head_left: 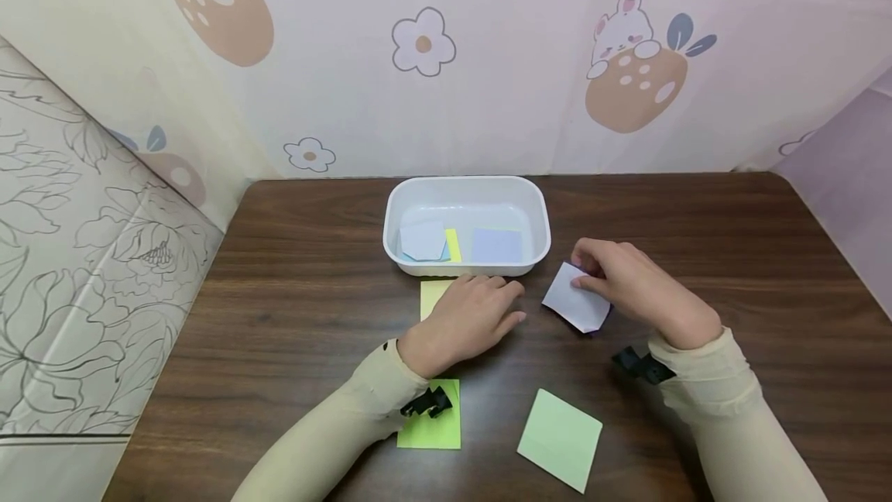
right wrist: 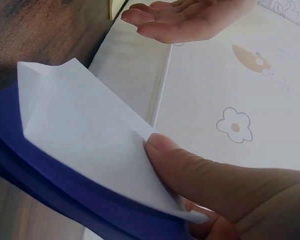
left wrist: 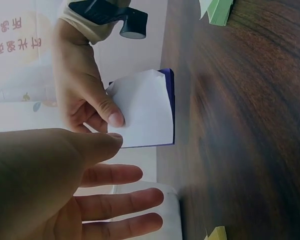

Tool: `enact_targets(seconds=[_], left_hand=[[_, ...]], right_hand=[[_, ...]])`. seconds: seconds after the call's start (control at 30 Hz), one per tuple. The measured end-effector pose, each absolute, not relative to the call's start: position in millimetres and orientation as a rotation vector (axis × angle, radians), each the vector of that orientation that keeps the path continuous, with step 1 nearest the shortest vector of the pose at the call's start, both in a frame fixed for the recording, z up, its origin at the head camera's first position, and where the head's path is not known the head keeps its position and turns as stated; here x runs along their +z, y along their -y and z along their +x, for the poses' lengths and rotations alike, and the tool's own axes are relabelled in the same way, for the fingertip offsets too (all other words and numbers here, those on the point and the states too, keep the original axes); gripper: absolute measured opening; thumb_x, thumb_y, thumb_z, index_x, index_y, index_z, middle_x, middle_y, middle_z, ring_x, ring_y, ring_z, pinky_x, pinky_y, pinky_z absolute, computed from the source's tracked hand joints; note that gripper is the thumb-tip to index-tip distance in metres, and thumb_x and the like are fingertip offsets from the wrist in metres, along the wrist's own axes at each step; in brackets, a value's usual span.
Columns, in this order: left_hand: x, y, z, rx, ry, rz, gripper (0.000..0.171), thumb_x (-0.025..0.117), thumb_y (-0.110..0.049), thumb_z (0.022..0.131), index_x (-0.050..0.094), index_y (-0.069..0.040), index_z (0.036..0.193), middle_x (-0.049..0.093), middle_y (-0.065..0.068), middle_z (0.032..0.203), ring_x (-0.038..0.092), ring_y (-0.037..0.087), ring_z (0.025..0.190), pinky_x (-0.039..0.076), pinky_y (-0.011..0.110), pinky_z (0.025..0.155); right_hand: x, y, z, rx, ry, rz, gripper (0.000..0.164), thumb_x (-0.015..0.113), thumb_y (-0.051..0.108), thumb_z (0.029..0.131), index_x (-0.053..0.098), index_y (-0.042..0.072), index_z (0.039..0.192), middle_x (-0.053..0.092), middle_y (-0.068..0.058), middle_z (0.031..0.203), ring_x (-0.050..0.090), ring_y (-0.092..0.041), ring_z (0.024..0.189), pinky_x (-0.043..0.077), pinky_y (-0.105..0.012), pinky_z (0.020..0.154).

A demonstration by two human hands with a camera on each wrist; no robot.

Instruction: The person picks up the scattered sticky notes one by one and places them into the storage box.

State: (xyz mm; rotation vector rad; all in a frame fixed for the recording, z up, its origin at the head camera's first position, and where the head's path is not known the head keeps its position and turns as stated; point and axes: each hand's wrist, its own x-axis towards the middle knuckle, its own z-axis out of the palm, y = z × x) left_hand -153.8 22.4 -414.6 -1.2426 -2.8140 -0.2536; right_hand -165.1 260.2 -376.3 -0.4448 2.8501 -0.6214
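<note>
My right hand pinches a small white sheet of paper together with a dark purple-blue paper pad beneath it. The thumb lies on the white face, and one corner of the sheet is folded, as the right wrist view shows. Both are held tilted just right of the white tray. My left hand holds nothing; its fingers reach toward the tray's front wall. In the left wrist view, its thumb is close to the pad's lower edge, and I cannot tell whether they touch. Pale yellow paper lies partly beneath this hand.
Inside the tray are a white sheet over blue paper, a yellow strip and a lavender sheet. A bright green pad lies under my left wrist. A pale green pad lies front-right. Printed cloth hangs behind the table.
</note>
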Motion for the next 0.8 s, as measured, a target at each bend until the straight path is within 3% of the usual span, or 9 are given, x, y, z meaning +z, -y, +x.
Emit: enact_targets(seconds=[0.47,0.8], left_hand=[[-409.0,-29.6,-158.8,-0.266,2.753,-1.25,0.026,0.051,-0.039,0.093,0.063,-0.018,0.104,0.061,-0.007,0.091,0.058,0.014,0.088,0.044,0.032,0.077],[-400.1,-32.0,-161.7,-0.24,2.779,-1.247,0.027,0.048,-0.04,0.095,0.061,-0.018,0.105,0.063,-0.007,0.093,0.058,0.015,0.082,0.044,0.032,0.071]], right_hand=[[-369.2,-264.5,-167.3,-0.611,-2.869,-0.441,0.023,0.072,0.016,0.079,0.058,0.007,0.095,0.059,-0.004,0.078,0.051,-0.018,0.068,0.047,-0.032,0.058],[-362.3,-265.1,-168.9,-0.607,-2.912,-0.504,0.023,0.072,0.015,0.079,0.058,0.006,0.095,0.059,-0.004,0.078,0.053,-0.018,0.068,0.048,-0.033,0.057]])
